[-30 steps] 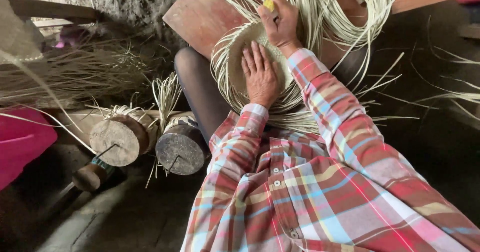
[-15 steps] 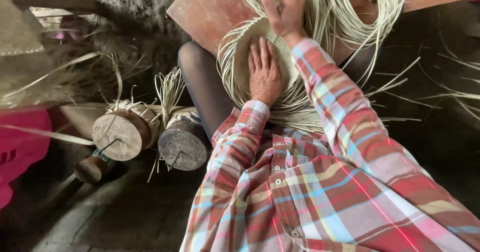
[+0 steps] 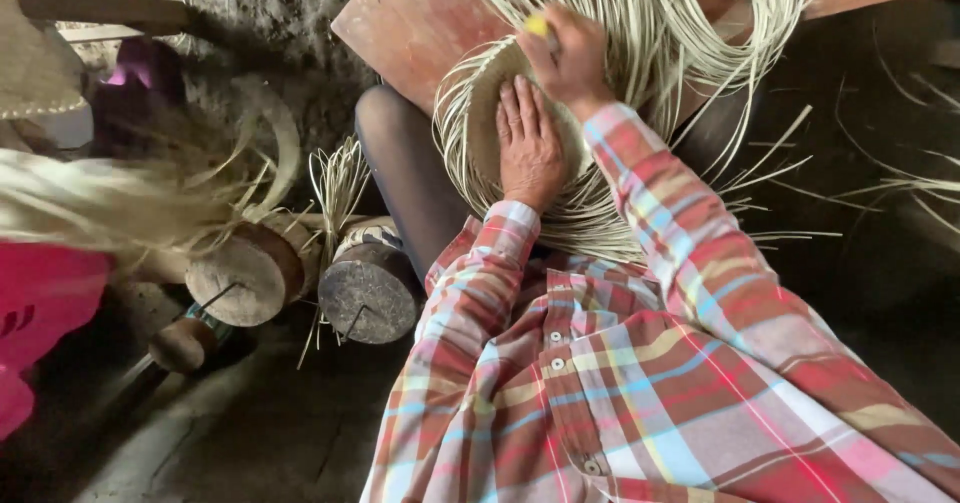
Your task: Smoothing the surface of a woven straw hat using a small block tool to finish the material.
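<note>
A round woven straw disc (image 3: 487,123) with many loose pale strands (image 3: 700,33) fanning out lies on my lap over a reddish wooden board (image 3: 420,33). My left hand (image 3: 528,148) rests flat on the disc, fingers together, pressing it down. Just above it, my right hand (image 3: 570,58) is closed on a small yellow tool (image 3: 537,25) at the disc's far edge. Plaid shirt sleeves cover both arms.
Two round wooden blocks (image 3: 250,273) (image 3: 370,288) wrapped in straw stand at my left, with a smaller spool-like piece (image 3: 182,343) beside them. A blurred pale straw bundle (image 3: 110,203) and pink cloth (image 3: 35,313) fill the left edge. Dark ground lies right.
The view has shifted slightly; both hands stay on the straw disc in nearly the same pose. A blurred straw bundle has swept in across the left side.
</note>
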